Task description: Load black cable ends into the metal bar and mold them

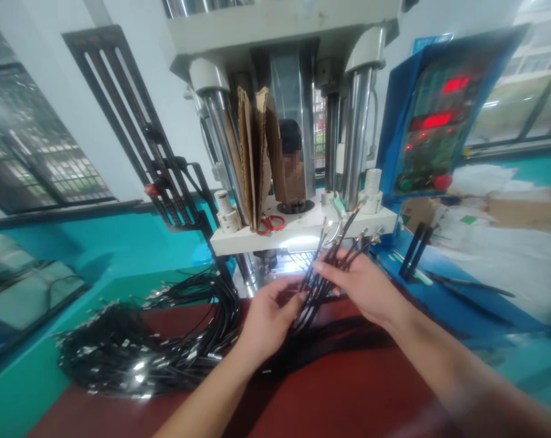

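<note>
Between my two hands stands a bundle of thin black cables (312,299), their small metal-tipped ends fanning up and to the right. My left hand (272,313) is closed round the lower part of the bundle, thumb pressed on it. Higher up, my right hand (355,281) pinches the same cables between thumb and fingers. The bundle's far end runs down behind my left hand. A large coiled heap of black cables (134,356) with pale tags and tips lies to the left on the dark red table surface (357,389).
Ahead stands a press machine with a pale platform (239,241), steel columns (360,134) and a lit gap beneath. Cardboard pieces (252,158) and red-handled scissors (272,224) are on it. A blue control box (433,115) with red displays is at right, near long tweezers (471,286).
</note>
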Demonstrator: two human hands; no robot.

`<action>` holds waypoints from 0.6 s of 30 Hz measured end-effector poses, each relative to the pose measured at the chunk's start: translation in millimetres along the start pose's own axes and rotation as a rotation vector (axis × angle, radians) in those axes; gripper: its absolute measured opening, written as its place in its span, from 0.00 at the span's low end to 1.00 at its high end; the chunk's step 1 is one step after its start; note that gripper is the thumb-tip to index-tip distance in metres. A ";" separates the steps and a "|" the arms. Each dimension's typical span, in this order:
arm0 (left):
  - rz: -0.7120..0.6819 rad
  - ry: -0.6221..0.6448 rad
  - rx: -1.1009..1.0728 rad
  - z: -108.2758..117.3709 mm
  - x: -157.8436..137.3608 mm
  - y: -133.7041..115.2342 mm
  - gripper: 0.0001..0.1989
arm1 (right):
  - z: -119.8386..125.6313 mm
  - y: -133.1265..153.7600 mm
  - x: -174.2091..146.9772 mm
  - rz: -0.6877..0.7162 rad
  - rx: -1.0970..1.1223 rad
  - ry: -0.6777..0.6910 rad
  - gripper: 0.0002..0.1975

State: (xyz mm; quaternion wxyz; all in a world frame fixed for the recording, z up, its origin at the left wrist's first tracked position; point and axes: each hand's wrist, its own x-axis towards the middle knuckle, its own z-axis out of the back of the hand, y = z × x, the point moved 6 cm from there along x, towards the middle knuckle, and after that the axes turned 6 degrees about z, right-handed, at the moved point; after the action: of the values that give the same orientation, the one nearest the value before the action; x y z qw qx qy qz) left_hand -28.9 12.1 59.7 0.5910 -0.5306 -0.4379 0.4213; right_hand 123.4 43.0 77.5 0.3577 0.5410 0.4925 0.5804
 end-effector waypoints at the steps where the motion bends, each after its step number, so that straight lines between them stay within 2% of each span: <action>1: -0.034 -0.032 0.069 0.6 -1.4 -2.0 0.13 | -0.5 1.2 0.0 0.011 -0.011 0.002 0.09; 5: -0.110 -0.208 0.256 10.1 -10.2 -13.6 0.12 | -2.0 5.9 0.0 0.039 -0.042 0.020 0.06; 7: -0.057 -0.238 0.227 18.6 -13.6 -20.8 0.15 | 0.1 5.2 -1.3 0.003 -0.046 -0.002 0.05; 8: 0.019 -0.199 0.168 21.6 -14.0 -22.4 0.17 | 0.3 2.4 -3.0 -0.056 -0.012 0.001 0.05; 10: 0.235 -0.021 -0.003 20.8 -15.0 -21.6 0.17 | -3.1 -5.4 -9.1 -0.204 0.138 0.040 0.06; 12: 0.407 0.141 -0.165 15.5 -18.5 -20.0 0.13 | -9.5 -11.5 -17.1 -0.311 0.326 0.107 0.06; 13: 0.444 0.171 -0.217 13.2 -19.9 -18.8 0.11 | -11.6 -14.0 -20.5 -0.333 0.397 0.127 0.07; 15: 0.422 0.148 -0.247 8.7 -20.5 -14.2 0.08 | -12.0 -20.6 -25.9 -0.356 0.480 0.135 0.09; 18: 0.304 0.127 -0.194 -6.6 -21.3 -2.9 0.07 | -7.8 -31.5 -30.3 -0.363 0.529 0.136 0.13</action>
State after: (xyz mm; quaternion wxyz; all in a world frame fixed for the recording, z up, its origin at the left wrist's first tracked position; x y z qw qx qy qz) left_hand -27.9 -10.3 60.7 0.4930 -0.6708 -0.3531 0.4270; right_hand 116.8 21.0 39.5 0.2686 0.4788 0.7373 0.3937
